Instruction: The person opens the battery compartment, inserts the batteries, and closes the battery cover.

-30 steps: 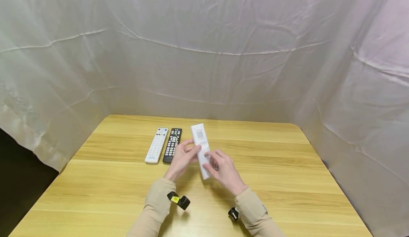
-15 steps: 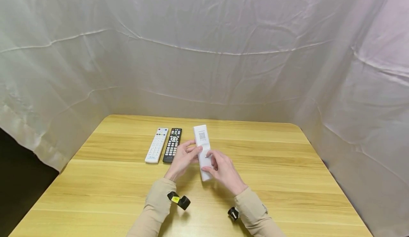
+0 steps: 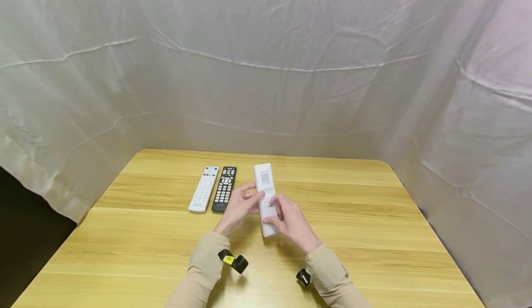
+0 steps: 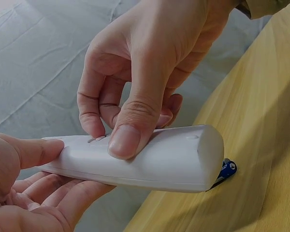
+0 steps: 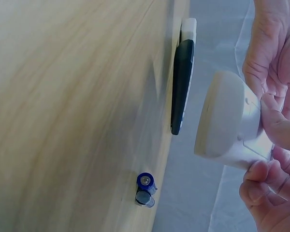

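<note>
A white remote control (image 3: 269, 192) is held off the table with its back facing up; a printed square code shows near its far end. My left hand (image 3: 238, 206) grips it around the middle, thumb on the back and fingers underneath. At the nearer half, my right hand (image 3: 294, 225) pinches the casing, with its thumb and a bent index finger at the small latch of the battery cover. The left wrist view shows the right thumb flat on the white remote control (image 4: 174, 154). Blue batteries (image 5: 145, 186) lie on the table below, hidden in the head view.
Left of the hands, a black remote control (image 3: 224, 190) and another white remote control (image 3: 203, 190) lie side by side, buttons up. The wooden table (image 3: 353, 215) is enclosed by grey curtains (image 3: 266, 91) at the back and sides.
The held remote control has turned slightly more upright, its far end shifting right and a little nearer. Both hands keep their hold, and the two remote controls on the table have not moved.
</note>
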